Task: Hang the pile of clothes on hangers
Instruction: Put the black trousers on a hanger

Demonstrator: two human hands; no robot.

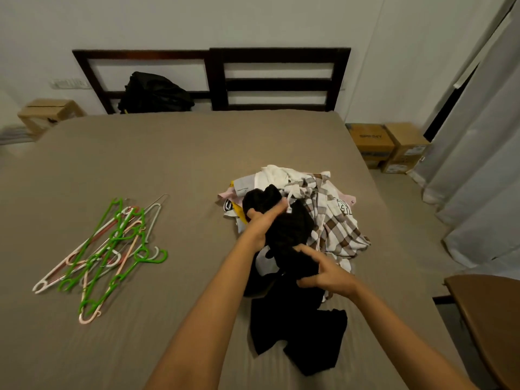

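Left hand point(261, 222) and right hand point(333, 277) hold black garment point(287, 235) (hangers point(123, 235) apart).

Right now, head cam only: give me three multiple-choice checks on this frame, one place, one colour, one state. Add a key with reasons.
1. Where do the hangers lie?
A) on the bed, left of the pile of clothes
B) hooked on the headboard
C) on the floor

2. What colour is the garment that the left hand and right hand hold?
A) white
B) pink
C) black

3. What is the left hand doing?
A) resting flat on the bed
B) gripping the garment
C) lifting a hanger

Key:
1 A: the hangers lie in a loose heap on the sheet, apart from the pile.
2 C: the fabric between the hands is plain black.
3 B: its fingers curl round the garment's upper end, above the pile.
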